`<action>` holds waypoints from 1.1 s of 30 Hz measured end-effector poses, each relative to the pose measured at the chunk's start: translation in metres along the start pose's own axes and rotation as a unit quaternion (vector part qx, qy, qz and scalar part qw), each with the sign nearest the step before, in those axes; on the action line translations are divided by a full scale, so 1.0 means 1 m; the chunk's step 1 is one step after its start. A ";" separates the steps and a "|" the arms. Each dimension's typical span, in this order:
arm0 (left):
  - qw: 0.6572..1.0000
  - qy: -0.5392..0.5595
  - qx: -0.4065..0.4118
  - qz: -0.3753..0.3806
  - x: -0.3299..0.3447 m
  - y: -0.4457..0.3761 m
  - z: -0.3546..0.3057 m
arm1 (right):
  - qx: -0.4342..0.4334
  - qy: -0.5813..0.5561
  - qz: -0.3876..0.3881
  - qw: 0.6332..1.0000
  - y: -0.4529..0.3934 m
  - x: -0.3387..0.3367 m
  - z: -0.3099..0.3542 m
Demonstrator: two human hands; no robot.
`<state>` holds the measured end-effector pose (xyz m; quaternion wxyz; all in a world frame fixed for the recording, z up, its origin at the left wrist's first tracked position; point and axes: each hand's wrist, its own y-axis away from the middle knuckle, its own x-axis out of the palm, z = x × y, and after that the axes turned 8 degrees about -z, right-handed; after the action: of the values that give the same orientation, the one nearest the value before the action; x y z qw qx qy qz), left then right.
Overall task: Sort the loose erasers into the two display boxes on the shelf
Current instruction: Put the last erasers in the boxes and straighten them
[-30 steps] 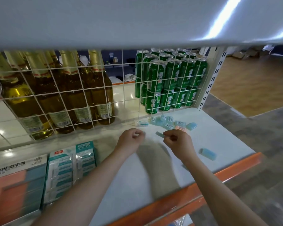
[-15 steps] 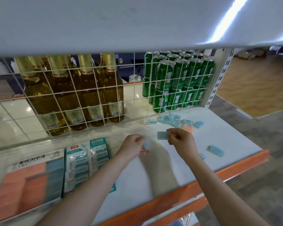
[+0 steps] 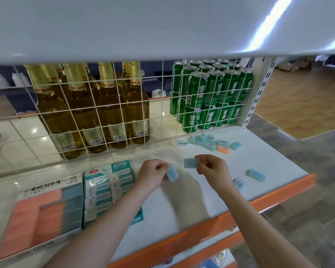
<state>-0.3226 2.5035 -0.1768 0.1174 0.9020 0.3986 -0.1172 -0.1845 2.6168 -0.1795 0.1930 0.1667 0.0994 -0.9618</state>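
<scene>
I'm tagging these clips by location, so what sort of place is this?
Most likely a small shop or a mock-up of one. A retail shelf with an orange front edge holds display boxes of erasers, and behind a wire grid stand stocked bottles and stacked green cans.

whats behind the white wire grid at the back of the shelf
Behind the wire grid stand gold-foil-necked bottles on the left and stacked green cans on the right. The front rows hide how far back they go; the shelf above cuts off the bottle tops.
</scene>
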 end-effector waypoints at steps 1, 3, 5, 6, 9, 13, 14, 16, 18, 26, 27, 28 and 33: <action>1.000 0.008 0.001 -0.007 -0.001 0.000 0.001 | -0.001 0.000 0.003 1.000 0.002 0.000 0.000; 0.999 0.027 0.004 -0.023 -0.004 0.001 0.001 | -0.004 0.002 0.011 1.000 0.004 0.000 0.000; 0.999 0.036 0.005 -0.034 -0.006 0.003 0.001 | -0.005 0.002 0.018 1.000 0.006 0.000 0.001; 0.999 0.039 0.005 -0.038 -0.007 0.003 0.001 | -0.005 0.000 0.021 1.000 0.007 0.000 0.001; 0.998 0.048 0.008 -0.050 -0.011 0.006 0.003 | 0.000 -0.020 0.030 0.999 0.010 0.001 0.003; 0.997 0.050 0.021 -0.055 -0.017 0.010 0.005 | 0.008 -0.050 0.046 0.998 0.014 0.003 0.002; 0.997 0.050 0.024 -0.052 -0.019 0.011 0.005 | 0.009 -0.054 0.048 0.997 0.015 0.004 0.002; 0.997 0.051 0.024 -0.048 -0.021 0.013 0.004 | 0.010 -0.064 0.050 0.997 0.017 0.005 0.003; 0.997 0.051 0.024 -0.047 -0.023 0.014 0.004 | 0.009 -0.070 0.049 0.996 0.018 0.006 0.004; 0.998 0.049 0.017 -0.035 -0.026 0.019 0.003 | 0.004 -0.074 0.043 0.996 0.021 0.005 0.006; 0.998 0.047 0.019 -0.035 -0.026 0.019 0.004 | 0.006 -0.075 0.042 0.996 0.021 0.005 0.006; 0.998 0.042 0.024 -0.036 -0.026 0.019 0.004 | 0.008 -0.075 0.042 0.996 0.021 0.005 0.005; 0.997 -0.046 0.054 -0.030 -0.023 0.018 0.007 | 0.015 -0.068 0.040 0.997 0.023 0.004 0.006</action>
<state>-0.3250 2.4734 -0.1746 0.0831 0.8883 0.4128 -0.1835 -0.1801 2.5938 -0.1784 0.2349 0.1078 0.0653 -0.9638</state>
